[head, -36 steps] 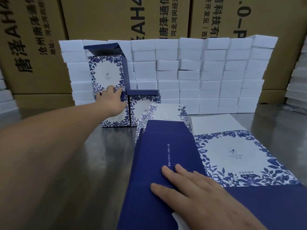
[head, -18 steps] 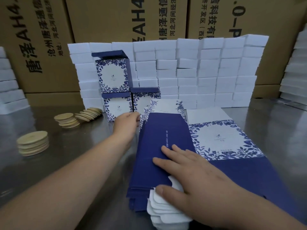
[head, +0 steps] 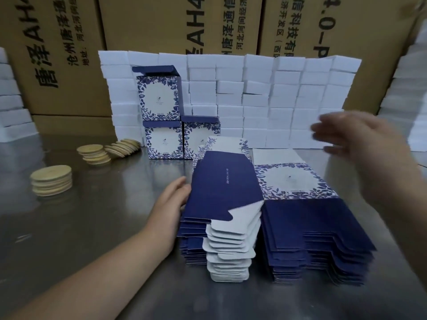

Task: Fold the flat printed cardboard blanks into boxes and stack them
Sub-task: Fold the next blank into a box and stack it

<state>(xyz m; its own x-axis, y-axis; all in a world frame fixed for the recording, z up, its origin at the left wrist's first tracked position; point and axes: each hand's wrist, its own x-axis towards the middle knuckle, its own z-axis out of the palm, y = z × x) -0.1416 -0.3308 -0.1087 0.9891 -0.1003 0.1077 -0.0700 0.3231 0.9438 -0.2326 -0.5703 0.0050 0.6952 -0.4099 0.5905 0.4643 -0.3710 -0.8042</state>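
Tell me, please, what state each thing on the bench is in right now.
top box, lid flap up, standing on another box.
lower boxes, closed.
flat blanks, unfolded, piled flat.
left hand, touching the top blank's left edge.
right hand, in the air, fingers spread, empty, blurred.
wooden discs, stacked; one pile fanned over.

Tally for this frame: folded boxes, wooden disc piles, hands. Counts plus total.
Folded boxes: 3
Wooden disc piles: 3
Hands, left hand and right hand: 2
Total: 8
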